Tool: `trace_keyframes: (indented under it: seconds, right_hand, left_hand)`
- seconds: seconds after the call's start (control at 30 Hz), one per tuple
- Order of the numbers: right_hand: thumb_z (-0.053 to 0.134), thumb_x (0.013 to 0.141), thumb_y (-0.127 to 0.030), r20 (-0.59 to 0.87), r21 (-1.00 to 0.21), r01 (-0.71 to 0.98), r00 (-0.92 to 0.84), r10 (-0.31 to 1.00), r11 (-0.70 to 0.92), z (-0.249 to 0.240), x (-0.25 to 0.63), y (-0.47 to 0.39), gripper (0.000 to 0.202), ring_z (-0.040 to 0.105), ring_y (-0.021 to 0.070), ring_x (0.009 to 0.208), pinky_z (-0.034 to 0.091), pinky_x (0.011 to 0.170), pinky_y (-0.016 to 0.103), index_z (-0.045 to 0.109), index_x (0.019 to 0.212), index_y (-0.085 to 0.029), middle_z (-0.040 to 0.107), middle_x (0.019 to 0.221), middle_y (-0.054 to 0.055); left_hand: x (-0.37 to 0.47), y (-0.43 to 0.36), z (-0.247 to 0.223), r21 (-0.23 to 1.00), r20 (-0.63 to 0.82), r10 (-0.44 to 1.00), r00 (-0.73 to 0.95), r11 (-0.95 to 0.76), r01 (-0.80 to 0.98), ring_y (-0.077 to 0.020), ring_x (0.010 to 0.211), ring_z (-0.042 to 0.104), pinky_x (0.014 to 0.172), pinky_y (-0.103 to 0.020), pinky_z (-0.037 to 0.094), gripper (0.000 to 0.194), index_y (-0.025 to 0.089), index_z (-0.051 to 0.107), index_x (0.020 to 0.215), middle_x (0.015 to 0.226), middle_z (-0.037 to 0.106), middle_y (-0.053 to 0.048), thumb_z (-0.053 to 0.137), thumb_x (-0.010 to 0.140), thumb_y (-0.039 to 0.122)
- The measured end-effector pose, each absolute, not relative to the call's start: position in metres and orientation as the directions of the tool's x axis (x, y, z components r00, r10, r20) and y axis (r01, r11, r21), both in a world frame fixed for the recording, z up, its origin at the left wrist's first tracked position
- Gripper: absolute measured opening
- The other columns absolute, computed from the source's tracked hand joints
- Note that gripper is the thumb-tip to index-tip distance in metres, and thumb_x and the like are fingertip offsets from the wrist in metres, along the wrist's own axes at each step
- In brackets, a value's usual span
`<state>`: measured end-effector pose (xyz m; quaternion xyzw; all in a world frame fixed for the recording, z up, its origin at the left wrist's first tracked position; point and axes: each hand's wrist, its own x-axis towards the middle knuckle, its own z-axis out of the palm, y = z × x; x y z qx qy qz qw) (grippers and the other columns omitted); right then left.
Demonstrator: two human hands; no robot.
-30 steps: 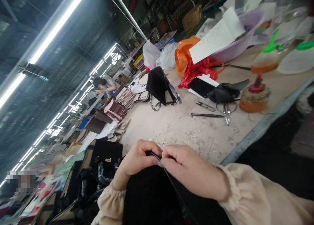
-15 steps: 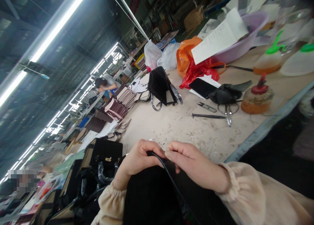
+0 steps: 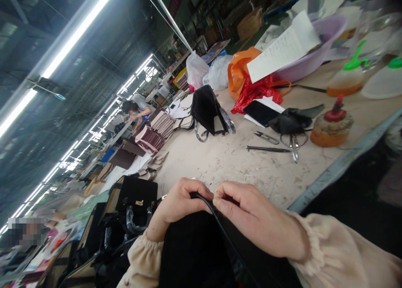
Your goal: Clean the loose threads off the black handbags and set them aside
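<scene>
A black handbag (image 3: pixel 194 246) fills the bottom middle of the view, close to my body, with its rim turned up towards me. My left hand (image 3: pixel 185 200) is closed on that rim, thumb on the near side and fingers curled over the top. Right beside it, my right hand (image 3: pixel 241 208) pinches at the same edge with thumb and forefinger. Its other fingers are hidden behind the dark material. Whether anything small sits between the right fingertips cannot be made out.
On the table (image 3: pixel 226 166) stand another black handbag (image 3: pixel 207 107), thread snips (image 3: pixel 266 137), a thin black tool (image 3: pixel 266 149), scissors (image 3: pixel 294 147), a phone (image 3: pixel 259 112) and a red-capped bottle (image 3: pixel 333 126). More black bags (image 3: pixel 135 195) crowd the left. A person (image 3: pixel 140 110) works farther back.
My right hand has shifted slightly right and down along the rim, its fingertips a little farther from my left hand. The left hand keeps its grip almost unmoved.
</scene>
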<state>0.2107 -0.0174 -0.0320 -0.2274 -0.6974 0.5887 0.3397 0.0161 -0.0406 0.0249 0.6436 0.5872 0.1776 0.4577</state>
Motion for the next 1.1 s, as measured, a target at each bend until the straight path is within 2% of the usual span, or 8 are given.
trace_keyframes:
  seconds: [0.1,0.27,0.37,0.47,0.73,0.87,0.97,1.1]
  right_hand:
    - [0.044,0.092,-0.029,0.202,-0.977,-0.091,-0.677,0.708,0.192,-0.033,0.213,-0.014,0.021,0.05,0.0093,0.067,0.036,0.062,0.023,0.052,0.075,-0.019,0.055,0.071,-0.004]
    - [0.045,0.091,-0.036,0.234,-0.972,-0.142,-0.7,0.675,0.189,-0.039,0.212,-0.008,0.022,0.053,0.0107,0.074,0.039,0.066,0.023,0.059,0.097,-0.019,0.06,0.081,-0.002]
    - [0.051,0.088,-0.032,0.203,-0.979,-0.117,-0.677,0.707,0.169,-0.042,0.209,-0.009,0.018,0.051,0.0091,0.066,0.037,0.06,0.022,0.06,0.081,-0.018,0.057,0.072,-0.003]
    - [0.052,0.086,-0.031,0.207,-0.974,-0.07,-0.666,0.717,0.216,-0.041,0.205,-0.013,0.023,0.047,0.0081,0.061,0.034,0.057,0.022,0.056,0.068,-0.018,0.052,0.063,-0.005]
    - [0.049,0.086,-0.023,0.266,-0.92,0.045,-0.656,0.706,0.388,-0.031,0.202,-0.017,0.02,0.045,0.0091,0.063,0.031,0.059,0.024,0.049,0.066,-0.018,0.053,0.066,-0.004]
    - [0.046,0.085,-0.017,0.312,-0.894,0.036,-0.665,0.679,0.446,-0.03,0.2,-0.018,0.018,0.044,0.0093,0.062,0.03,0.059,0.024,0.047,0.066,-0.018,0.053,0.067,-0.003]
    - [0.046,0.083,-0.015,0.303,-0.927,-0.035,-0.656,0.691,0.373,-0.034,0.196,-0.019,0.019,0.044,0.0092,0.061,0.031,0.058,0.024,0.046,0.065,-0.018,0.051,0.065,-0.003]
    - [0.045,0.084,-0.018,0.201,-0.979,-0.153,-0.657,0.727,0.133,-0.041,0.19,-0.017,0.024,0.041,0.0081,0.057,0.032,0.054,0.021,0.044,0.06,-0.018,0.043,0.058,-0.005]
  left_hand:
    - [0.015,-0.041,0.024,0.801,-0.307,0.92,0.245,0.111,0.588,-0.0125,0.067,0.062,0.067,-0.021,0.049,0.014,0.01,0.067,0.069,0.07,0.069,-0.004,0.075,0.068,0.022]
    - [0.013,-0.041,0.023,0.816,-0.306,0.918,0.253,0.116,0.567,-0.0139,0.07,0.063,0.07,-0.023,0.049,0.014,0.011,0.068,0.071,0.072,0.07,-0.005,0.075,0.068,0.022]
    - [0.014,-0.041,0.023,0.804,-0.309,0.919,0.244,0.115,0.583,-0.0134,0.069,0.063,0.069,-0.022,0.049,0.013,0.011,0.067,0.07,0.072,0.07,-0.005,0.075,0.068,0.021]
    - [0.013,-0.041,0.023,0.799,-0.312,0.917,0.249,0.112,0.59,-0.0128,0.069,0.062,0.068,-0.021,0.048,0.012,0.011,0.067,0.07,0.073,0.07,-0.004,0.074,0.069,0.02]
    - [0.013,-0.04,0.023,0.774,-0.293,0.918,0.268,0.063,0.63,-0.0108,0.066,0.058,0.066,-0.019,0.045,0.011,0.011,0.064,0.068,0.07,0.067,-0.003,0.071,0.072,0.019]
    - [0.013,-0.04,0.024,0.771,-0.288,0.912,0.291,0.041,0.635,-0.0106,0.066,0.057,0.066,-0.019,0.045,0.01,0.011,0.064,0.067,0.068,0.065,-0.002,0.071,0.071,0.017]
    - [0.013,-0.041,0.023,0.773,-0.294,0.915,0.278,0.056,0.632,-0.0107,0.065,0.057,0.066,-0.02,0.045,0.013,0.011,0.064,0.066,0.067,0.064,-0.001,0.072,0.07,0.02]
    - [0.015,-0.041,0.024,0.771,-0.305,0.922,0.237,0.093,0.63,-0.0105,0.064,0.056,0.065,-0.02,0.045,0.018,0.011,0.064,0.066,0.066,0.064,-0.001,0.073,0.07,0.025]
